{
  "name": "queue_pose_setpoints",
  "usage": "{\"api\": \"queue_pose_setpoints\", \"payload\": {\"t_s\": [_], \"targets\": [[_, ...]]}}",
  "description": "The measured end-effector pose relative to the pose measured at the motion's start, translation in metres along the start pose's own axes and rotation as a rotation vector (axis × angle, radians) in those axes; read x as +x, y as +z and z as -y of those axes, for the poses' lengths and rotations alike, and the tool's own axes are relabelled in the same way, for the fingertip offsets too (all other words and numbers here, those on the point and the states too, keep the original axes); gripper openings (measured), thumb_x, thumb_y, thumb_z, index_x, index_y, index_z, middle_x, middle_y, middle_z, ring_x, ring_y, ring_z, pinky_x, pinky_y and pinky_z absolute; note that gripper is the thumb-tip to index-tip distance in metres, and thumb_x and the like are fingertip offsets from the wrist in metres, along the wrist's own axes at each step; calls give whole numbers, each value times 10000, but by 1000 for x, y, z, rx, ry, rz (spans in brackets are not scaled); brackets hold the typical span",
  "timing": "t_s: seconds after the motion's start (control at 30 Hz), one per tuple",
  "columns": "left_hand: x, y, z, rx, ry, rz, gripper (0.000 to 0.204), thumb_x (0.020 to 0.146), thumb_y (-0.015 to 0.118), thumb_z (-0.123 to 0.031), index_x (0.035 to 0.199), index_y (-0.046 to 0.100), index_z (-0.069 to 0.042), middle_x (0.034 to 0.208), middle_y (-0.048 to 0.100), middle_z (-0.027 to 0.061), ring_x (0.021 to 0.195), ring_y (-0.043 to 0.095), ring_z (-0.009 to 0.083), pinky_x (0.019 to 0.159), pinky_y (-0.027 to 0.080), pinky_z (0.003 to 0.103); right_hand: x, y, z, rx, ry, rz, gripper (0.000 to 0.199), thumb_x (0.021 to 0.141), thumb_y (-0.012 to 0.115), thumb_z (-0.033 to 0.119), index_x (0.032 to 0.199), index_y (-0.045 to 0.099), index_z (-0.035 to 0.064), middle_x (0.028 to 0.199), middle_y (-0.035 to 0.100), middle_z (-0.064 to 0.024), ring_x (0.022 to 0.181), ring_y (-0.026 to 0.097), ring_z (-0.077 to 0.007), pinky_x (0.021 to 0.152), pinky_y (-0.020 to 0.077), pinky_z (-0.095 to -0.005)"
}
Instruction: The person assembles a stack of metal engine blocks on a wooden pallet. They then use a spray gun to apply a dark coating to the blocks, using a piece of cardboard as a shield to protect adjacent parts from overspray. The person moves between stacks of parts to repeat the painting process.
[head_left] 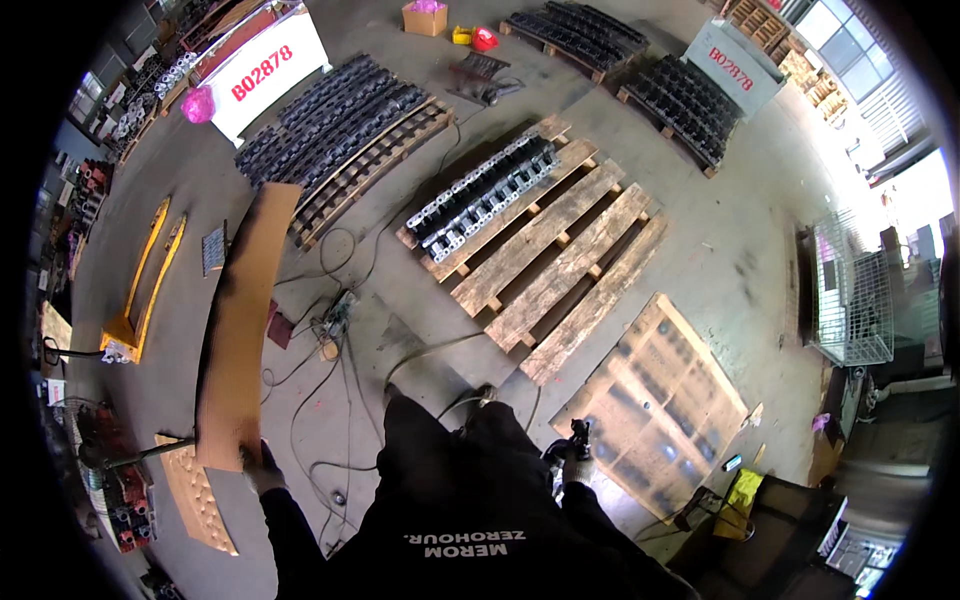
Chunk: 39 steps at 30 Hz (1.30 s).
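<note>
My left hand point(262, 466), gloved, is closed around the near end of a long brown board point(240, 330), fingers wrapped over its edge; the board runs away from me and is darkened along its edges. My right hand point(576, 462), also gloved, is clenched on a small dark tool point(578, 432); what kind of tool, I cannot tell.

Taking the wooden pallet point(560, 262) ahead of me as landmark: its far left slats carry a row of dark metal castings point(485, 195), the rest of it bare. The board I hold is well to the left of the pallet. Between them, cables point(335, 360) loop over the concrete floor point(720, 240) round a small machine point(335, 318). Just right of the pallet's near end lies a stained flat plywood sheet point(655, 405), beside my right hand. Farther right stands a wire mesh cage point(850, 295), contents unclear. Beyond the pallet to the left, another pallet holds rows of dark castings point(330, 120). A yellow pallet jack point(140, 290) sits far left.
</note>
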<state>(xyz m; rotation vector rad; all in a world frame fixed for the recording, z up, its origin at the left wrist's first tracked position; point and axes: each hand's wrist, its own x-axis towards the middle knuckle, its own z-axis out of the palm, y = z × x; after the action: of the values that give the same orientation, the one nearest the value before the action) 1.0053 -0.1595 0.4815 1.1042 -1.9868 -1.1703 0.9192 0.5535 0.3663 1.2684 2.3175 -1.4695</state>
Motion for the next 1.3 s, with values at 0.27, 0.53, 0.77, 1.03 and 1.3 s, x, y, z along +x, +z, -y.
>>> {"api": "queue_pose_setpoints", "payload": {"t_s": [0.27,0.53,0.77,1.03,1.3], "targets": [[44,-30,57,273,12,25,471,987,615,-124,1352,438,114,1350,510,197,1198,525,273,1001,468,352,-44,37,74,-124,-147,-79,389,832,773,348,1023,724,13,918,747,-135,832,708,-204,724,535,-375],[98,-72,103,222,-104,7,565,991,599,-338,1324,484,104,1390,499,264,1260,510,368,1076,428,433,-124,96,124,47,-92,76,242,840,705,133,1066,687,47,860,702,-68,712,656,-188,616,538,-367],[137,-76,46,-793,-543,-334,540,999,601,-315,1413,400,-33,1292,497,143,1143,560,243,903,580,334,-116,135,55,-57,-203,88,164,869,660,19,1025,689,-25,835,721,-80,696,694,-168,649,568,-316],[128,-104,21,-768,-586,-427,594,997,596,-338,1464,350,-66,1396,455,126,1228,521,251,962,551,350,-135,181,88,-187,-197,197,267,825,749,187,972,714,-33,841,753,-92,729,714,-165,687,564,-338],[150,-122,57,-702,-536,-344,552,994,591,-335,1435,436,-41,1400,507,150,1255,530,258,1021,503,366,-140,227,177,-633,-192,182,348,865,613,93,1207,682,101,890,745,-153,752,724,-233,668,562,-391]]}}
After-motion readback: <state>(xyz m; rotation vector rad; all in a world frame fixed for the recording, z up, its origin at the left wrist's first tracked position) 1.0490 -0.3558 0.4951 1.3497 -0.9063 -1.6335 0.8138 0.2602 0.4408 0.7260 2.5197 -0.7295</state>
